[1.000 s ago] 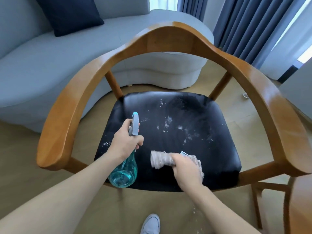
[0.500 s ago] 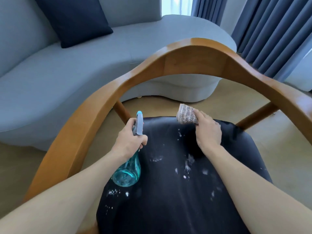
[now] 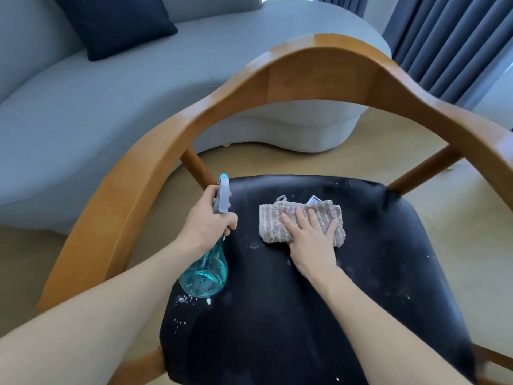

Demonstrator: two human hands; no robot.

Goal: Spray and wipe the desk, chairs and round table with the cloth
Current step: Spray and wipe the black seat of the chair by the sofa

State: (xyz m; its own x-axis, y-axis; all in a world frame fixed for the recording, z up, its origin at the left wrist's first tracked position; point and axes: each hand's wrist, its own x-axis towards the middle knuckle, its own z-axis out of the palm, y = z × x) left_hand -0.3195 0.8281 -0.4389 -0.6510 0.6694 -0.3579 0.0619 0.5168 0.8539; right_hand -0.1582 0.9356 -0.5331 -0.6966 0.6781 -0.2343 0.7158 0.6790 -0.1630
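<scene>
- Your left hand (image 3: 206, 223) is wrapped round the neck of the teal spray bottle (image 3: 205, 269), holding it over the left side of the chair seat (image 3: 305, 315).
- Your right hand (image 3: 311, 240) lies flat, fingers straight, pressing the folded cloth (image 3: 273, 222) onto the back part of the black seat.
- White specks are scattered on the seat, mostly near the bottle.
- The wooden armrest (image 3: 305, 70) curves round the back, with a grey sofa (image 3: 97, 107) behind it.

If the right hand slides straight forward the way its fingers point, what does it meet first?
Probably nothing on the seat: past the cloth under the right hand lies bare black seat up to its back edge, then the wooden backrest, higher up.
</scene>
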